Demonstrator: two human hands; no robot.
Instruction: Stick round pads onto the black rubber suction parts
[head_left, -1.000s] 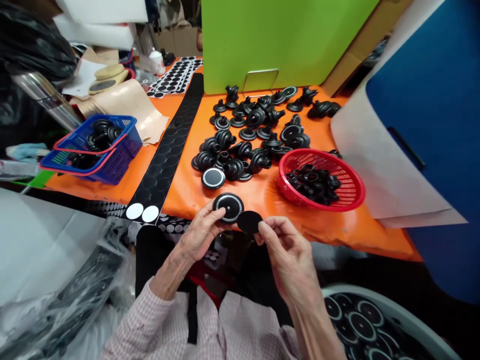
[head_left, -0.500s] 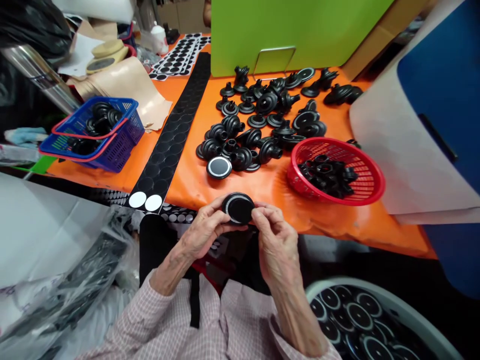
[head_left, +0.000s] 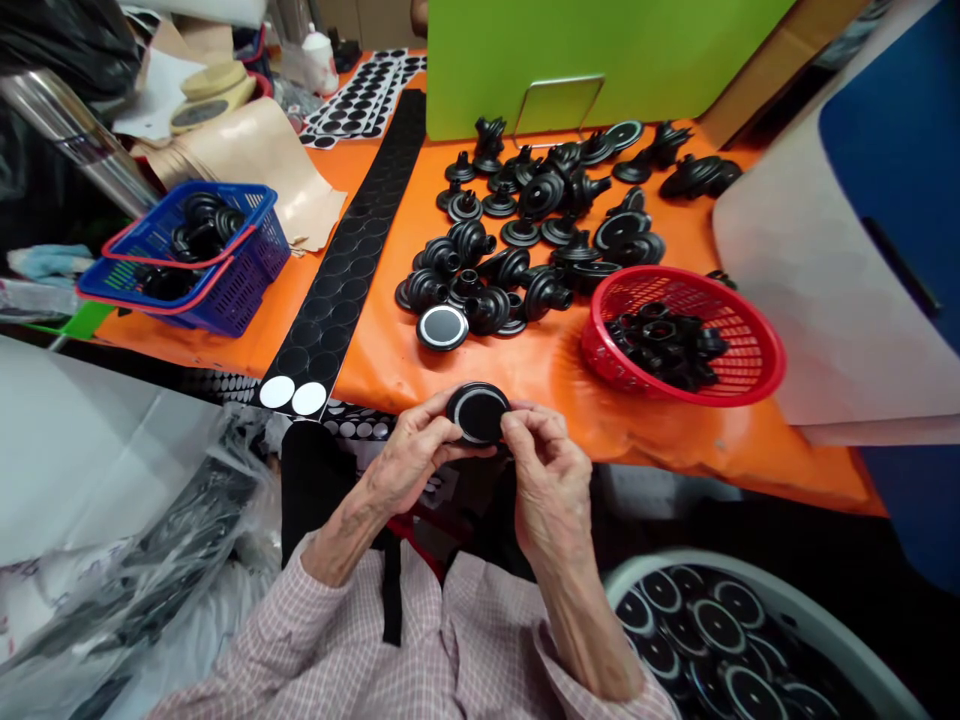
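My left hand (head_left: 412, 450) is closed around a round black plastic base (head_left: 459, 396) with a silvery ring on its face, held just off the front edge of the table. A black round sticker (head_left: 481, 416) lies over the face, off to the right, so the ring shows mostly on its left side. My right hand (head_left: 551, 460) pinches the sticker's right edge between thumb and fingers. Left of them, a black sticker strip (head_left: 341, 265) runs along the table, with two bare white circles at its near end. Another base (head_left: 442, 327) lies face up behind my hands.
Several black stemmed bases (head_left: 540, 190) crowd the orange table (head_left: 382, 365). At right stands a red basket (head_left: 772, 345) of small black parts; at left, a blue basket (head_left: 259, 245). A white tub (head_left: 847, 625) of ringed discs sits low right. A green board (head_left: 600, 50) stands behind.
The view has shifted slightly, so the table things appear a little higher and farther right. Both hands keep their hold, and the sticker stays over the base's face.
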